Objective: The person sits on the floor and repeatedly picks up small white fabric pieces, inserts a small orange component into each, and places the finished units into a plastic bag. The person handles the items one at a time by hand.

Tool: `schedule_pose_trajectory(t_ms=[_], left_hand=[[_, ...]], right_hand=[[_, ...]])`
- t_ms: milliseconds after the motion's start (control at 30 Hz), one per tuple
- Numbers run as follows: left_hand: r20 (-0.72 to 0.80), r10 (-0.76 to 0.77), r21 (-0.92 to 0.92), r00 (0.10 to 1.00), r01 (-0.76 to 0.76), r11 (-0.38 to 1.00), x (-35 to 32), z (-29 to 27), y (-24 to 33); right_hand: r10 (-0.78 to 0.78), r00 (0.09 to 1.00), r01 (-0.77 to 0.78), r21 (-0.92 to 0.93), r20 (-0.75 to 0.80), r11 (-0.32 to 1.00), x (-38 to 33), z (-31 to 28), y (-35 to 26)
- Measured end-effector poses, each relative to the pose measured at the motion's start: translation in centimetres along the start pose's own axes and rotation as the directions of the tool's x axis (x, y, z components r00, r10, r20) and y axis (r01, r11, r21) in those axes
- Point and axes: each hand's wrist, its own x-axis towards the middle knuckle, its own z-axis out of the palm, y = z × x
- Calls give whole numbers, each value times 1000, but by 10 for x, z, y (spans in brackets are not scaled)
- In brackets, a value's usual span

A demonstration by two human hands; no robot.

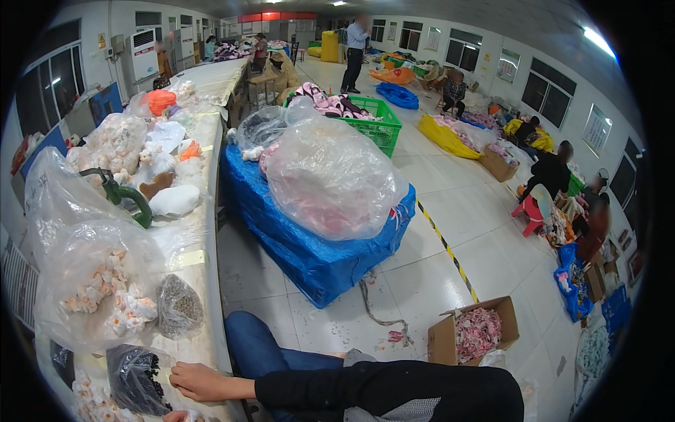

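Note:
My right hand [199, 382] rests over the edge of the long table at lower left, its fingers bent together beside a clear bag of small black pieces [140, 380]. Whatever those fingers hold is too small or hidden to name. Only a sliver of my left hand [176, 416] shows at the bottom edge; its fingers are cut off. Small white-and-orange plush pieces [98, 402] lie left of the hands. Farther up the table are a clear bag of small grey-brown pieces [180, 307] and a large clear bag of white-and-orange plush pieces [105, 288].
A green tape dispenser-like tool [126, 195] and more bagged plush parts [116, 141] lie farther along the table. A blue-wrapped stack [309, 271] bears a big clear bag [330, 179]. An open carton [441, 339] of pink scraps stands on the floor. Other people sit or stand farther off.

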Motion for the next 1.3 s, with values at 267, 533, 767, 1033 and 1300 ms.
schedule_pose_trajectory(t_ms=[267,533,767,1033,1300], left_hand=[[-15,-21,-56,1000,20,998,0,1,8],[6,-137,-92,991,137,986,0,2,12],[-8,-125,-96,992,124,988,-1,3,10],[2,-96,-137,995,95,986,-2,3,12],[-11,-85,-172,996,81,982,-2,3,8]], right_hand=[[-5,999,5,1,-54,1000,0,0,-3],[1,999,-1,3,-38,1000,1,-4,-6],[-6,999,6,0,-52,1000,0,-2,-4],[-12,999,12,-2,-42,1000,0,-3,-4],[2,1000,-2,6,-23,1000,0,-4,-4]])
